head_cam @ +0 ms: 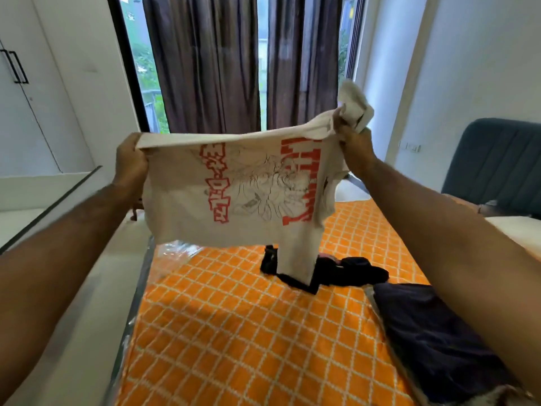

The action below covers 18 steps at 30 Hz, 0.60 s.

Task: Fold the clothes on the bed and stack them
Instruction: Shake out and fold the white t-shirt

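Hands [131,159] pinching white shirt's [234,189] edge.

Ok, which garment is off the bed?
The white T-shirt, held up by both hands; the dark clothes lie on the bed.

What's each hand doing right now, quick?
Left hand: closed, gripping one top corner of the white printed T-shirt.
Right hand: closed, gripping the T-shirt's other end, held up above the bed.
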Available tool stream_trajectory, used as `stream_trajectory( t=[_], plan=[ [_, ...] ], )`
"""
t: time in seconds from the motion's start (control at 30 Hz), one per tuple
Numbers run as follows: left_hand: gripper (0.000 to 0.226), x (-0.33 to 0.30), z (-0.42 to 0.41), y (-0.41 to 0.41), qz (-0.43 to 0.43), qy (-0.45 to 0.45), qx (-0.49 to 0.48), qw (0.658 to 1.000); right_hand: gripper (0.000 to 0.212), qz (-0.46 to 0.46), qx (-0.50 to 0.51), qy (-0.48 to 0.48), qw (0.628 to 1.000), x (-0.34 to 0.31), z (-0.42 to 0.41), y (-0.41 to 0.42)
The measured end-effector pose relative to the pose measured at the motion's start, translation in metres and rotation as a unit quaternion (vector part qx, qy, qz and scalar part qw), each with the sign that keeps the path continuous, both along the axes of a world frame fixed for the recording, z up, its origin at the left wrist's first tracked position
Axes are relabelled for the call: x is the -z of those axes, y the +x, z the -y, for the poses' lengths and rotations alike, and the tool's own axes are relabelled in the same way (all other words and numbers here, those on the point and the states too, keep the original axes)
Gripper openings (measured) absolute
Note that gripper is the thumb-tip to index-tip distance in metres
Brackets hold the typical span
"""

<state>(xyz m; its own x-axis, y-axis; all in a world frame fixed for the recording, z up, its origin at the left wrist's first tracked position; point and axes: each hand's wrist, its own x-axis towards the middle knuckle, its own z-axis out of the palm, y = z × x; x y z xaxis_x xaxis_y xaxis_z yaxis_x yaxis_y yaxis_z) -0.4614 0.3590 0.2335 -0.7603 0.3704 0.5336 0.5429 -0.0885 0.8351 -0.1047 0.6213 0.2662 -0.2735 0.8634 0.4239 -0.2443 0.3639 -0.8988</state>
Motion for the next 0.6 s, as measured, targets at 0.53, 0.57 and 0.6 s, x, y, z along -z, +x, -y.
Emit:
stream_trajectory(
  t=[0.53, 0.57, 0.6],
  plan=[
    [0.024, 0.266, 0.172, 0.074, -0.437, -0.380, 0.053, 0.813, 0.032, 0.470, -0.190, -0.030, 0.861, 0.242, 0.107, 0.146],
    [0.027, 0.279, 0.186, 0.078, -0.468, -0.388, 0.083, 0.789, 0.033, 0.566, -0.168, 0.017, 0.807, 0.256, 0.113, 0.158],
    [0.035, 0.293, 0.201, 0.084, -0.494, -0.402, 0.124, 0.761, 0.038, 0.629, -0.150, 0.077, 0.759, 0.269, 0.117, 0.169]
  ],
)
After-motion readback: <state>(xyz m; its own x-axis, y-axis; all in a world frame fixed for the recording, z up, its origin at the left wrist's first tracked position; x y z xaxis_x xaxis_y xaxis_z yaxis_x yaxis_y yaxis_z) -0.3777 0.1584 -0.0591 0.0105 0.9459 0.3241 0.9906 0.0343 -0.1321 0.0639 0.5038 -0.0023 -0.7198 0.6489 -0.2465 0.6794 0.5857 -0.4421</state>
